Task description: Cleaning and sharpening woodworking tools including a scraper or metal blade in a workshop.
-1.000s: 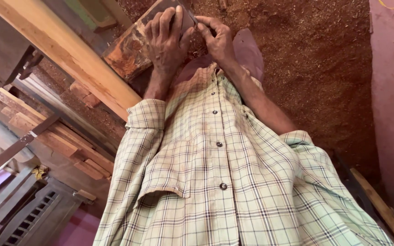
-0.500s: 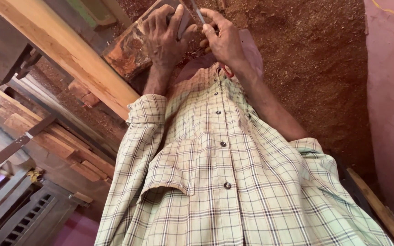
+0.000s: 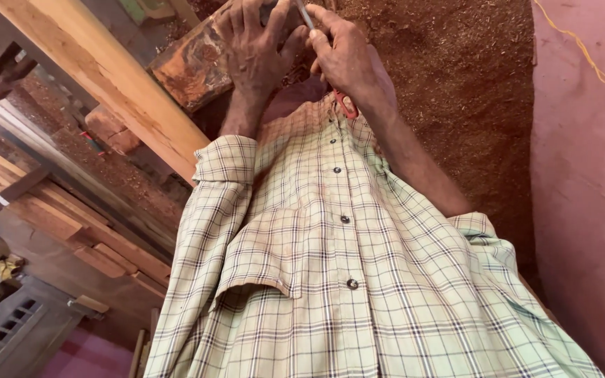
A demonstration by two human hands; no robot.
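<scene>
**Hands at the wood block: slim tool held against the workpiece**

The reddish-brown wood block (image 3: 194, 66) lies at the far edge of the view, beside a long pale timber beam (image 3: 99, 77) that runs diagonally to its left. The left hand (image 3: 257, 49) rests flat on the block, fingers spread and extended, pinning it rather than closing around it. The right hand (image 3: 348, 59) sits just right of the left, its grip closed on a slim metal tool (image 3: 305, 15); the tool's tip is cut off by the frame, so its kind cannot be told. A short red object (image 3: 345, 106) shows below the right wrist.

Judged step: steadying the block while the tool is set to its surface. The next move calls for steady downward pressure from the left hand and a controlled tool stroke.

Surroundings: sawdust-covered floor (image 3: 456, 84) on the right, stacked planks (image 3: 57, 224) at left, checked shirt (image 3: 344, 280) in the near field.
</scene>
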